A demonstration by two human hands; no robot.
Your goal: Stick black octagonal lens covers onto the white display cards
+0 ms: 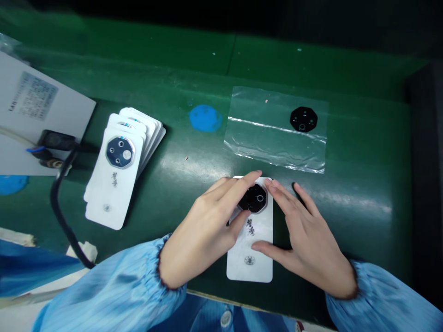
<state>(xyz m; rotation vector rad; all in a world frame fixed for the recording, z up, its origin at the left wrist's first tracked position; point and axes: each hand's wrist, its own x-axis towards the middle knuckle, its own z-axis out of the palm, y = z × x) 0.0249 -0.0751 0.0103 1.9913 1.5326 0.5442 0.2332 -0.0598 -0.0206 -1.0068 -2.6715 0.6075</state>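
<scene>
- blue smock point(114, 295), sleeves gathered at both wrists
- left hand point(202, 230): fingers apart, tips on a black octagonal plate point(252, 198)
- right hand point(304, 230): fingers apart, tips just beside it, thumb on its white card point(249, 263)
- fanned white cards point(117, 170) leftward; second black plate point(303, 119) on clear plastic bag point(249, 138)

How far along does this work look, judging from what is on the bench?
Done: the top card of the stack shows a silver-rimmed octagonal plate. In hand: the left hand and right hand rest on a white card around a black octagonal plate. Left: one black octagonal piece lies on a clear plastic bag.
</scene>
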